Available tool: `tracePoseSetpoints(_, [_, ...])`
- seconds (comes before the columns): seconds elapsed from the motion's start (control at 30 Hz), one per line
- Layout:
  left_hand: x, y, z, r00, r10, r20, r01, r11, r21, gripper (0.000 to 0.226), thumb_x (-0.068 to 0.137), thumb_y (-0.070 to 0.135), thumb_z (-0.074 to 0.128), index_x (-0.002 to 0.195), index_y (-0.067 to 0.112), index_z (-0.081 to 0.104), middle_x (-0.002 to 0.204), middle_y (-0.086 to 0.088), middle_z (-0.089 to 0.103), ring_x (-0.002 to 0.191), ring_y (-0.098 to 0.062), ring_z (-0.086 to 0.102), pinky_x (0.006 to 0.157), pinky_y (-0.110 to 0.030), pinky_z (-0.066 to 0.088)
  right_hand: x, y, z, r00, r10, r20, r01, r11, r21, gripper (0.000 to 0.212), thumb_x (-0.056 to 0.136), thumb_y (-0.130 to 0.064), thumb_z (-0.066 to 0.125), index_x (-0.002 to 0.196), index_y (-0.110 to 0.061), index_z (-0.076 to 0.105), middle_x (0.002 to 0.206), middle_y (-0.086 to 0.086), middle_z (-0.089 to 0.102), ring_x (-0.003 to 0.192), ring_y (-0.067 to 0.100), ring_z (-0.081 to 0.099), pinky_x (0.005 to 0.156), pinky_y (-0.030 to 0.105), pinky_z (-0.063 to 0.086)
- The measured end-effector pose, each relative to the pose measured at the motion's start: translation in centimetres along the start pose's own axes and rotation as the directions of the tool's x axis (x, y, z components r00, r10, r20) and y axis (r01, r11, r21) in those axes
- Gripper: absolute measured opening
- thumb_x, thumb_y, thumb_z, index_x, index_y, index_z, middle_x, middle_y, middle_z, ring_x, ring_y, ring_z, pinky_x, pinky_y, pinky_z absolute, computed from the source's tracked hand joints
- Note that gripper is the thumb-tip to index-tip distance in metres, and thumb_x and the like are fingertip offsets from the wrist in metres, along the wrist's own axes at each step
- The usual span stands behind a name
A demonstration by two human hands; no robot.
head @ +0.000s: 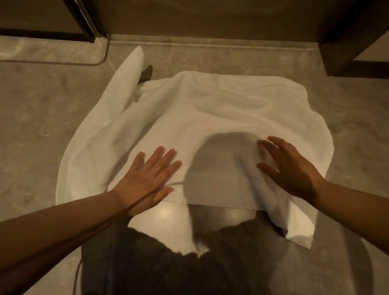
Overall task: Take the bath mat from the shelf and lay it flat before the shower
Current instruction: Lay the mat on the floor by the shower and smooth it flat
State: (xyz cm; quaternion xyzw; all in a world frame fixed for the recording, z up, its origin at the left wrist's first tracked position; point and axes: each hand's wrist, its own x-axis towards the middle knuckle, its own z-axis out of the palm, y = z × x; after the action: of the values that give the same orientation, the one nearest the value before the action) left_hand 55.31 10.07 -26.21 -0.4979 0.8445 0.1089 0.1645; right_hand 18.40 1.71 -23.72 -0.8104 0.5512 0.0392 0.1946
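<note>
Both palms lie open, gripping nothing: left hand (148, 175) flat, right hand (289, 167) spread, on the rumpled bath mat (209, 110) mid-frame on the floor (27, 116).

We see bare floor (28, 125) open at the frame's left and right. The rumpled bath mat (187, 116) fills the centre, its folded edge raised at upper left. A dark frame post (83, 19) and a cabinet corner (351, 46) block the upper corners.

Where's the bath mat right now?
In the head view, the bath mat lies rumpled on the floor at centre frame, with the left hand and right hand resting on its near edge.
</note>
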Motion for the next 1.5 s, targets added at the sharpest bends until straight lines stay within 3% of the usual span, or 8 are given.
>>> tracePoseSetpoints(0.17, [2.4,2.0,1.1,0.986,-0.148,0.079,0.145,0.988,0.046,0.071,0.09,0.061,0.007,0.137,0.025,-0.033,0.149,-0.011,-0.033,0.133,-0.039,-0.03,0.107,-0.063,0.007,-0.1,-1.2,1.5,0.978,0.04,0.205,-0.032,0.999,-0.039,0.067,0.093,-0.056,0.03,0.149,-0.027,0.004,0.158,0.005,0.004,0.144,0.026,0.008,0.114,0.04,0.015])
tracePoseSetpoints(0.37, [0.5,2.3,1.4,0.989,-0.106,0.105,0.097,0.991,0.088,0.073,0.087,0.062,0.004,0.141,0.022,-0.025,0.149,-0.012,-0.03,0.134,-0.042,-0.025,0.106,-0.065,0.013,-0.1,-0.3,0.9,0.929,0.103,0.356,-0.053,0.988,-0.146,0.075,0.092,-0.057,0.034,0.148,-0.029,-0.008,0.156,0.002,-0.019,0.142,0.028,-0.015,0.113,0.054,0.018])
tracePoseSetpoints(0.67, [-2.5,6.0,2.0,0.984,-0.135,0.114,0.133,0.991,0.022,0.073,0.084,0.059,-0.007,0.144,0.019,-0.018,0.15,-0.011,-0.027,0.135,-0.037,-0.027,0.108,-0.062,0.008,-1.8,-0.3,1.5,0.956,-0.002,0.295,0.082,0.963,-0.258,0.08,0.089,-0.063,0.03,0.148,-0.024,-0.007,0.157,0.008,-0.012,0.144,0.029,-0.007,0.114,0.049,0.017])
tracePoseSetpoints(0.77, [-0.6,5.5,0.3,0.998,-0.023,-0.06,0.022,1.0,-0.018,0.074,0.09,0.059,0.023,0.148,0.015,0.013,0.156,-0.013,0.006,0.142,-0.037,0.003,0.108,-0.062,0.02,-0.7,0.1,0.3,0.994,-0.07,0.083,0.085,0.977,-0.198,0.078,0.087,-0.059,0.039,0.149,-0.02,0.011,0.158,0.009,0.005,0.144,0.027,0.003,0.115,0.047,0.017])
tracePoseSetpoints(0.83, [2.0,4.6,-0.6,0.997,0.018,-0.076,-0.022,0.999,-0.048,0.084,0.087,0.063,0.036,0.149,0.019,0.001,0.157,-0.012,-0.003,0.142,-0.037,-0.003,0.109,-0.062,0.013,0.7,0.7,-0.5,1.0,-0.01,0.001,0.01,0.983,-0.183,0.081,0.086,-0.057,0.046,0.149,-0.023,0.008,0.158,0.009,-0.004,0.144,0.028,-0.007,0.114,0.05,0.01])
tracePoseSetpoints(0.97, [6.0,2.9,-0.5,0.996,-0.044,0.076,0.043,0.999,0.009,0.102,0.077,0.078,0.028,0.135,0.024,-0.037,0.147,-0.009,-0.037,0.133,-0.035,-0.033,0.108,-0.063,0.002,2.5,1.6,-0.7,0.959,0.223,0.173,-0.204,0.971,-0.121,0.095,0.081,-0.062,0.052,0.148,-0.029,-0.007,0.156,0.007,-0.02,0.141,0.031,-0.019,0.113,0.055,0.009])
tracePoseSetpoints(1.07, [6.1,2.9,0.3,0.991,-0.045,0.123,0.042,0.999,0.031,0.11,0.072,0.083,0.029,0.133,0.023,-0.039,0.145,-0.011,-0.039,0.131,-0.038,-0.034,0.105,-0.066,0.004,2.1,1.8,0.3,0.922,0.246,0.299,-0.232,0.969,-0.081,0.106,0.075,-0.063,0.06,0.146,-0.032,-0.012,0.155,0.006,-0.023,0.141,0.032,-0.02,0.11,0.061,0.018])
tracePoseSetpoints(1.5, [1.4,4.5,1.2,0.984,-0.054,0.168,0.049,0.998,0.032,0.107,0.075,0.082,0.025,0.138,0.019,-0.034,0.143,-0.011,-0.043,0.131,-0.04,-0.036,0.106,-0.066,0.0,-1.0,-0.4,2.1,0.933,0.187,0.306,-0.146,0.977,-0.154,0.113,0.072,-0.072,0.055,0.145,-0.028,-0.019,0.154,0.01,-0.026,0.14,0.037,-0.019,0.109,0.061,0.019])
